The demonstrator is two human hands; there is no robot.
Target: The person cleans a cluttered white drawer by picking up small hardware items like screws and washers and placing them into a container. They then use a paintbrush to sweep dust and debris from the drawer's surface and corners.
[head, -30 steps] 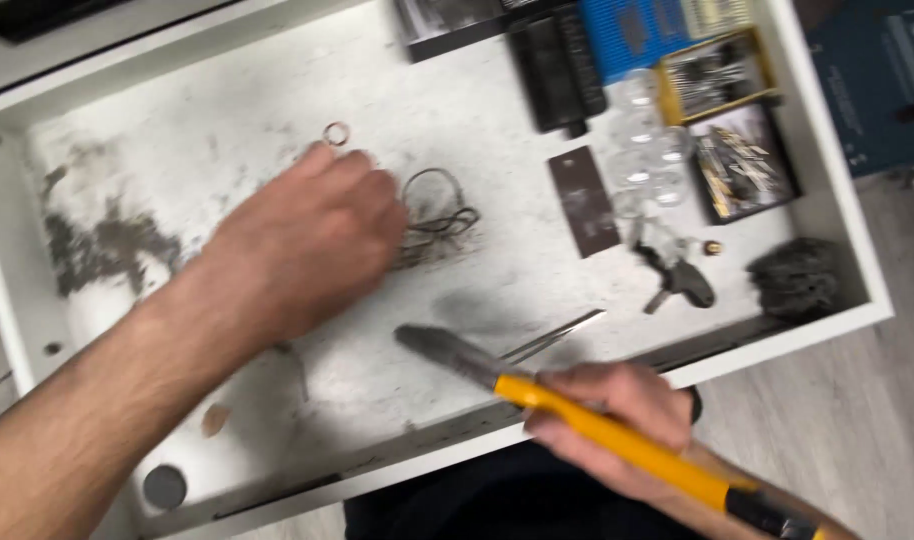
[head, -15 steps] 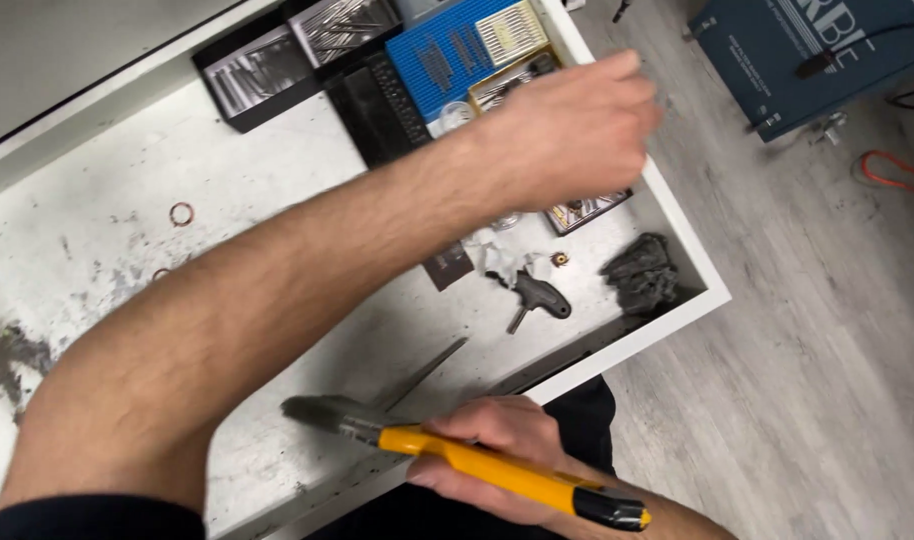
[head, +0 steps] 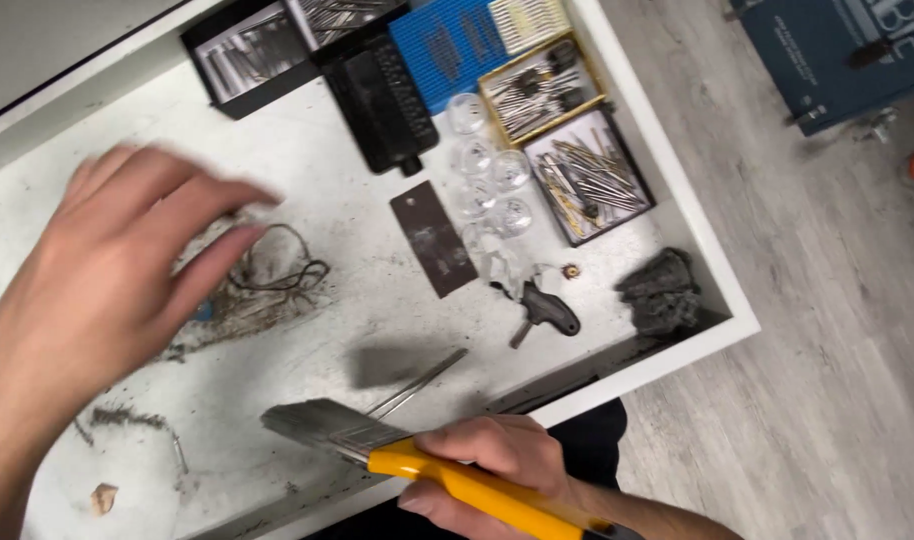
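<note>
At the far left of the white tray (head: 677, 215) stands a black box (head: 239, 62) of thin metal bits, then a black case (head: 382, 95), a blue card (head: 447, 42) of small bits, a gold-framed box (head: 542, 92) of dark bits and, right of it, a black-framed box (head: 589, 178) of loose drill bits. Clear round cups (head: 487, 170) lie between the cases.

The left hand (head: 102, 290) hovers over the left of the tray, its grip wide with fingers spread, holding nothing, just above a tangle of dark wire (head: 277, 270). Half a second ago this hand reached far right toward the bit boxes; it has since swung back left.

At the near edge the right hand (head: 487, 470) keeps its grip closed on the yellow-handled brush (head: 377, 445), bristles pointing left over the tray, as before.
</note>
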